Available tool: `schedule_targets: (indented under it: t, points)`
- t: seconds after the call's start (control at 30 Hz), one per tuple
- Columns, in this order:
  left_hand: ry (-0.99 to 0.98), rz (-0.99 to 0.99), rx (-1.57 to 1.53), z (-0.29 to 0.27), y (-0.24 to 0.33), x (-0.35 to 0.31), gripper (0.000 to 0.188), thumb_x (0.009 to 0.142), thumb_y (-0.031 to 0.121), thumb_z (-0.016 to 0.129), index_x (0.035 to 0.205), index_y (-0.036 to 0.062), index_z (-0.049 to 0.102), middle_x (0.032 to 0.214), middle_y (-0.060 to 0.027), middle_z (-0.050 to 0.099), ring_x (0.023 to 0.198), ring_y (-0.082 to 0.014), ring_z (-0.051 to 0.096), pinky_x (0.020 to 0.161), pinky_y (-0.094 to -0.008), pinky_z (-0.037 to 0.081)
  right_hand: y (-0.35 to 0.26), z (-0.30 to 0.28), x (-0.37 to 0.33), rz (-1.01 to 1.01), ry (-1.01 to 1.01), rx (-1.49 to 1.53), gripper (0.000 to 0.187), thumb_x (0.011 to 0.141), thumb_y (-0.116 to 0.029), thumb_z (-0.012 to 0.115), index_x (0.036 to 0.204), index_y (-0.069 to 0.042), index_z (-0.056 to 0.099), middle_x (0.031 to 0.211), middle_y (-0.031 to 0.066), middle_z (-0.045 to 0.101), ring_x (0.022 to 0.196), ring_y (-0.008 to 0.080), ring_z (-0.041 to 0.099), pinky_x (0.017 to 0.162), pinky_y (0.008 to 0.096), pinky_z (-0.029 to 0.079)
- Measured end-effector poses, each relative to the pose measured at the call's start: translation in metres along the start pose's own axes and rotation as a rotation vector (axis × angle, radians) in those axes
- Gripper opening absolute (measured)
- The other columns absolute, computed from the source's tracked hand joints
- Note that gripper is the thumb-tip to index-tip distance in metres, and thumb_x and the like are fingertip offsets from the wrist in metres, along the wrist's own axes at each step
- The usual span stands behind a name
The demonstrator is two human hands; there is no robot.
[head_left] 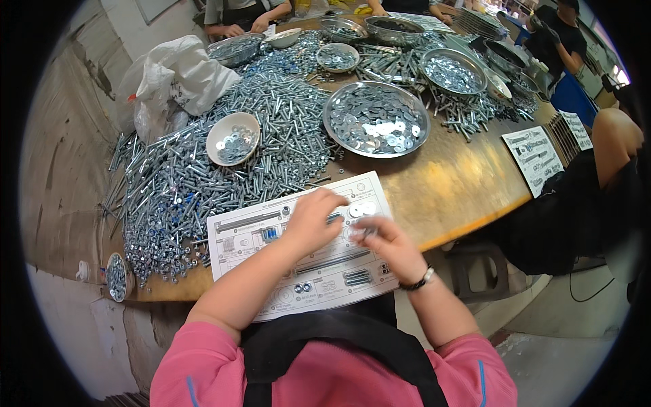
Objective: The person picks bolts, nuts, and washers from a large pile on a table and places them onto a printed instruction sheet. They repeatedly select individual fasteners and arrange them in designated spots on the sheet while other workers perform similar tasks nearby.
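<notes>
Two sleeves (pixel 207 359), two hands (pixel 313 220), one sheet (pixel 378 193)

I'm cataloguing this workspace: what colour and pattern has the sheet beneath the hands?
The sheet is white, printed with dark line drawings; the head view shows it.

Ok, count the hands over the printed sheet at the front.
2: the left hand above the middle of the printed sheet, the right hand across its right edge. Neither is hidden.
</notes>
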State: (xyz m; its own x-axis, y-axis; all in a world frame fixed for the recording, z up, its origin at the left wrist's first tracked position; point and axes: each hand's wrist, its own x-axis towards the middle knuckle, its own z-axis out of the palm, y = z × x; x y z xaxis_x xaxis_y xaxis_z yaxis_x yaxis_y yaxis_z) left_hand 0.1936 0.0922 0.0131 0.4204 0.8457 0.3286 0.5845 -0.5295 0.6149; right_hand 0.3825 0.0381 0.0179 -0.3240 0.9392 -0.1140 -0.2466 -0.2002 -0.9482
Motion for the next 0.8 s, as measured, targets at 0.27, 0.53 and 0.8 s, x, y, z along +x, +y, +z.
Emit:
schedule_targets:
  t: [0.27,0.53,0.8]
  points:
    - [0.231,-0.518,0.098,-0.083,-0.043,-0.135,0.024,0.070,0.002,0.059,0.095,0.0017,0.058,0.091,-0.0121,0.055,0.082,-0.0258,0.055,0.071,-0.0326,0.046,-0.036,-0.065,0.103,-0.194,0.244,-0.066,0.025,0.081,-0.005,0.057,0.106,-0.002,0.056,0.096,0.0063,0.059,0.078,0.0111,0.058,0.071,0.0229,0.048]
    - [0.305,-0.747,0.160,-0.109,-0.065,-0.210,0.034,0.074,0.004,0.055,0.108,-0.0020,0.054,0.100,-0.0146,0.053,0.085,-0.0238,0.056,0.075,-0.0309,0.047,-0.038,-0.037,0.125,-0.424,0.303,-1.077,0.033,0.078,-0.013,0.062,0.109,-0.003,0.056,0.103,0.0144,0.059,0.095,0.0280,0.057,0.081,0.0345,0.045]
    - [0.316,-0.757,-0.109,-0.111,-0.084,-0.222,0.032,0.077,0.005,0.054,0.108,-0.0033,0.055,0.090,-0.0124,0.058,0.077,-0.0186,0.058,0.071,-0.0274,0.046,0.004,-0.011,-0.001,-0.343,0.265,-1.152,0.026,0.079,-0.007,0.058,0.104,-0.002,0.058,0.096,0.0141,0.059,0.079,0.0250,0.060,0.066,0.0314,0.048]
